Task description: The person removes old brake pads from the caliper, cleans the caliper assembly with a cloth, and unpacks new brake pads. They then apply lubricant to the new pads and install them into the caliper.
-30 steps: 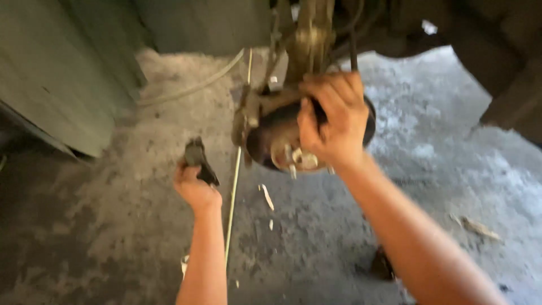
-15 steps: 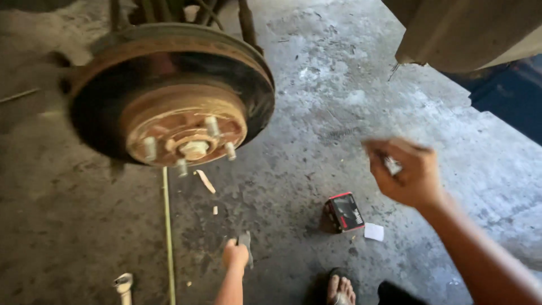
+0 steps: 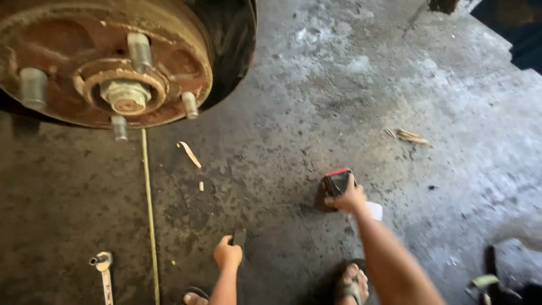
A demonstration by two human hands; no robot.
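Observation:
A rusty wheel hub with studs (image 3: 121, 85) and its dark brake disc (image 3: 228, 51) fill the upper left. My left hand (image 3: 228, 254) is low over the concrete floor, closed on a small dark flat piece (image 3: 239, 237). My right hand (image 3: 347, 199) reaches down to a small dark box with a red edge (image 3: 337, 182) lying on the floor and rests on it. A white scrap (image 3: 374, 210) lies beside that hand.
A thin yellowish rod (image 3: 149, 214) runs down the floor under the hub. A ratchet wrench (image 3: 104, 268) lies lower left. Wood chips (image 3: 189, 153) and splinters (image 3: 407, 135) are scattered. My sandalled feet (image 3: 350, 285) are at the bottom edge.
My right hand dropped from mid-air down onto the red-edged box. The view moved closer to the hub and floor. My left hand stayed low with the dark piece.

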